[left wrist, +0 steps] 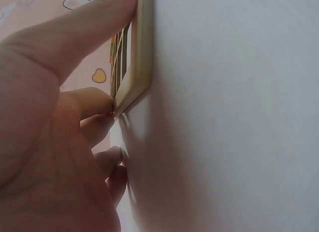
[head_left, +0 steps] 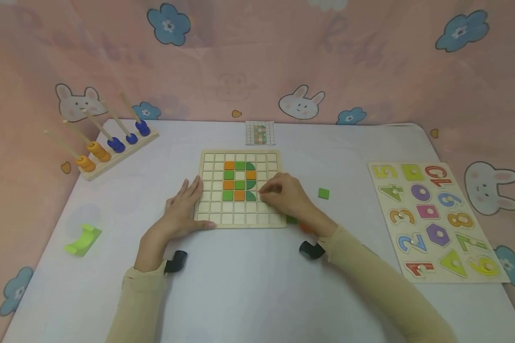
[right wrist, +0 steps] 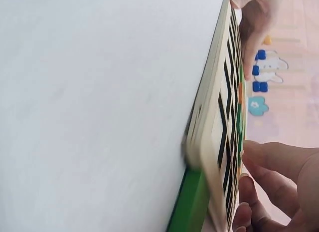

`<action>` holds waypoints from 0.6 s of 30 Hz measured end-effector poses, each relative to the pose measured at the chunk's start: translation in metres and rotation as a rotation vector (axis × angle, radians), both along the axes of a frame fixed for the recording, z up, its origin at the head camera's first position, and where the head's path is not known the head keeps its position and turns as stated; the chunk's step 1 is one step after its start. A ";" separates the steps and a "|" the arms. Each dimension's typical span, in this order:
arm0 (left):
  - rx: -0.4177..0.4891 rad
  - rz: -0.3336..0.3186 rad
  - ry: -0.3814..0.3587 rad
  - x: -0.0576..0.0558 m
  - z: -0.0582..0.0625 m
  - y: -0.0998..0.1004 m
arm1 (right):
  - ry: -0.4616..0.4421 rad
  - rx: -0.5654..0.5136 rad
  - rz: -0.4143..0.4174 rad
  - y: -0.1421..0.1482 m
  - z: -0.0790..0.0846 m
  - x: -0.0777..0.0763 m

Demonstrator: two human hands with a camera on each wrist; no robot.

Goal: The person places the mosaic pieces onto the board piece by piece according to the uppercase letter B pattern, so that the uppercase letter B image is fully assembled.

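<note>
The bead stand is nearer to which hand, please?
Left. The left hand is at the left edge of the grid board, right of the bead stand; the right hand is farther right, over the board's right side.

A white-covered bench [head_left: 240, 295] is carrying a square pale-wood grid board [head_left: 216, 207], with a small printed card [head_left: 260, 133] lying beyond and a green square tile [head_left: 324, 194] right. An orange-and-blue-beaded wooden abacus [head_left: 121, 155] is standing far left, a light-green curved block [head_left: 83, 240] nearer left, a pale number-puzzle board [head_left: 443, 216] right.
</note>
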State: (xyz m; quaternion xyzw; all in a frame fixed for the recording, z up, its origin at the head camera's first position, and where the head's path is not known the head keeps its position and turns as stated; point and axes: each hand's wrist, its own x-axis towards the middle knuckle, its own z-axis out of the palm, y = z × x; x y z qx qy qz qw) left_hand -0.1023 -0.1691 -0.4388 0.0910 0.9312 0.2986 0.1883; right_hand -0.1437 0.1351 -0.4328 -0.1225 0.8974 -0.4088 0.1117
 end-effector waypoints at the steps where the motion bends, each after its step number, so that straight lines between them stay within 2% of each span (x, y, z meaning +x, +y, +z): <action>1: -0.001 0.000 0.001 0.000 0.000 0.000 | 0.005 -0.001 0.002 0.005 0.000 0.001; 6: -0.003 0.001 0.002 0.000 0.000 0.000 | -0.013 0.008 -0.013 0.036 0.000 0.003; 9: -0.003 0.000 0.003 0.000 0.000 0.000 | -0.047 0.054 -0.011 0.057 0.001 0.004; 15: -0.002 -0.005 0.003 -0.001 -0.001 0.000 | -0.113 0.158 0.046 0.093 0.006 0.008; 18: -0.004 -0.005 0.003 -0.001 -0.001 0.000 | -0.109 0.173 0.094 0.106 0.009 0.012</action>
